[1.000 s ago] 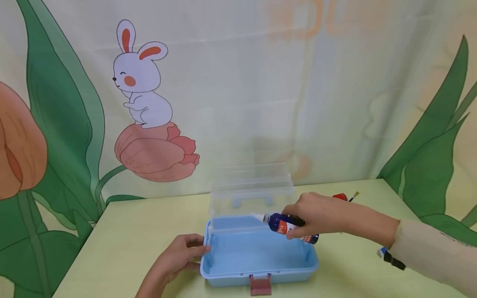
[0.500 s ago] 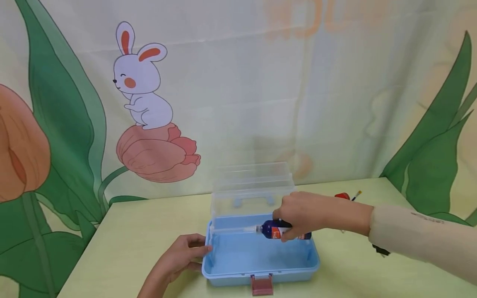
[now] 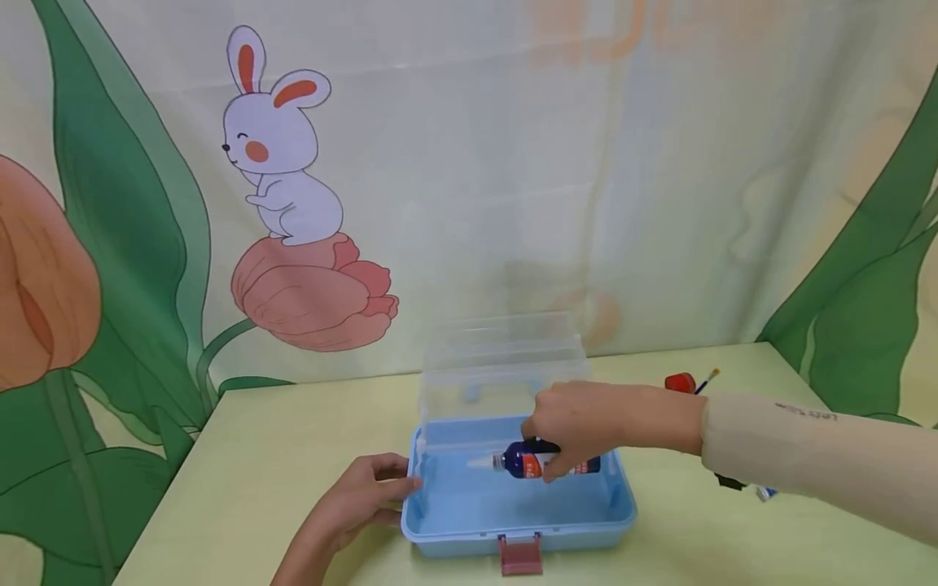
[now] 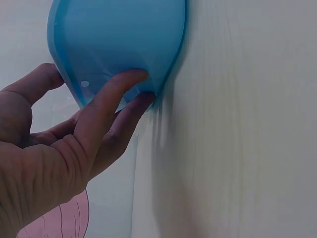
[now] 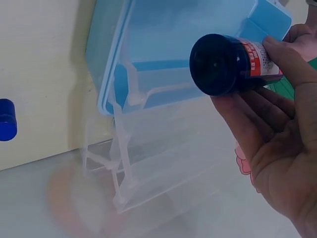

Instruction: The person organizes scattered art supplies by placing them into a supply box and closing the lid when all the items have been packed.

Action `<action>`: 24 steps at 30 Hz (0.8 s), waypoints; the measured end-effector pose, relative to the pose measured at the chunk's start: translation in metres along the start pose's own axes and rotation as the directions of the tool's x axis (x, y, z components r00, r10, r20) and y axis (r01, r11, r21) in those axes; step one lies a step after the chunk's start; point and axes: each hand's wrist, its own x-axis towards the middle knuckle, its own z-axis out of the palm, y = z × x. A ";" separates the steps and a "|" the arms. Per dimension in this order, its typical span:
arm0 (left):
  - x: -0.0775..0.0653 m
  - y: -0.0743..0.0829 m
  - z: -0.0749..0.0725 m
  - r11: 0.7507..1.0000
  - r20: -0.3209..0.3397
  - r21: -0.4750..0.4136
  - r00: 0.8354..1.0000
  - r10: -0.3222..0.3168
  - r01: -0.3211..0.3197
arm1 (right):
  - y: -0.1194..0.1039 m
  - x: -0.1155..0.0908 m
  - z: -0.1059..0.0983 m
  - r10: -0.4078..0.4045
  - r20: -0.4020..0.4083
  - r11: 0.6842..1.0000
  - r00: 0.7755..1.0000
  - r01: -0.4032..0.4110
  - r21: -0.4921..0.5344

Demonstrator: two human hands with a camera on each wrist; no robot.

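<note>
A light blue storage box (image 3: 454,539) sits on the table with its clear lid (image 3: 506,346) raised at the back and a pink latch (image 3: 521,557) at the front. My left hand (image 3: 359,498) grips the box's left end; in the left wrist view several fingers (image 4: 131,77) press the outer end wall. My right hand (image 3: 579,423) holds a dark blue bottle (image 3: 516,461) level over the box's inside, its pointed whitish nozzle (image 3: 481,462) aimed left. In the right wrist view the bottle's round base (image 5: 210,64) shows, with a red and white label beside it.
At the back right lie a red object (image 3: 680,382) and a paintbrush (image 3: 707,380). Partly under the right sleeve (image 3: 813,456) are a black piece (image 3: 729,482) and a small blue-ended item (image 3: 765,493). A printed rabbit cloth (image 3: 469,187) hangs behind the table.
My right hand has moved left and slightly down with the bottle, bringing it over the box and turning it from tilted to level. My left hand stays at the box's end.
</note>
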 end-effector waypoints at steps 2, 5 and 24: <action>0.000 -0.001 0.001 1.000 -0.007 0.005 1.000 0.006 -0.006 | -0.001 0.004 0.001 0.006 0.008 1.000 1.000 -0.006 0.001; -0.001 -0.002 0.002 1.000 -0.019 0.013 1.000 0.009 -0.008 | -0.005 0.009 0.002 0.020 0.031 1.000 0.999 -0.021 0.022; 0.000 -0.002 0.002 1.000 -0.017 -0.016 1.000 0.000 0.000 | -0.007 0.013 0.013 0.041 0.131 0.984 0.990 -0.063 0.166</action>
